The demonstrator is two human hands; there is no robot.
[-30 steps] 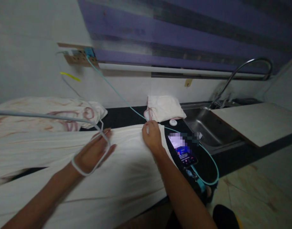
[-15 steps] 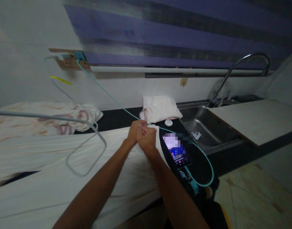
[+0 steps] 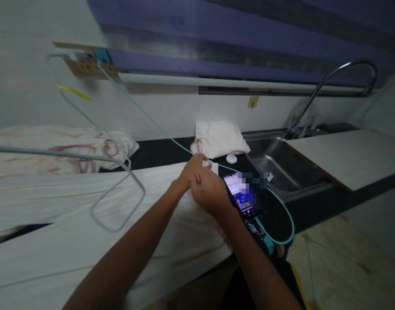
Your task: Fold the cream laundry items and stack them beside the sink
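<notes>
My left hand [image 3: 191, 168] and my right hand [image 3: 212, 191] are pressed together over the far right end of a long white cloth [image 3: 171, 245]. Curled fingers of the right hand close against the left hand. Most of the left fingers are hidden behind the right hand. No object shows between them. Just right of my hands lies a phone [image 3: 238, 196] with its screen lit. A folded white cloth with pink edging [image 3: 221, 140] rests just beyond them, with a small round white object [image 3: 231, 159] beside it.
A teal cable [image 3: 146, 114] runs from the wall socket [image 3: 87, 64] past my hands to the phone. The looped grey cord [image 3: 133, 172] hangs over the white cloth at left. Crumpled stained cloth [image 3: 65, 150] lies behind. At right are a steel sink [image 3: 275, 165], faucet [image 3: 313, 94] and pale board [image 3: 355, 159].
My right hand has turned and shifted right, its fingers now against the left hand, where both were clasped together. The whole view has tilted slightly, so the background sits a little higher.
</notes>
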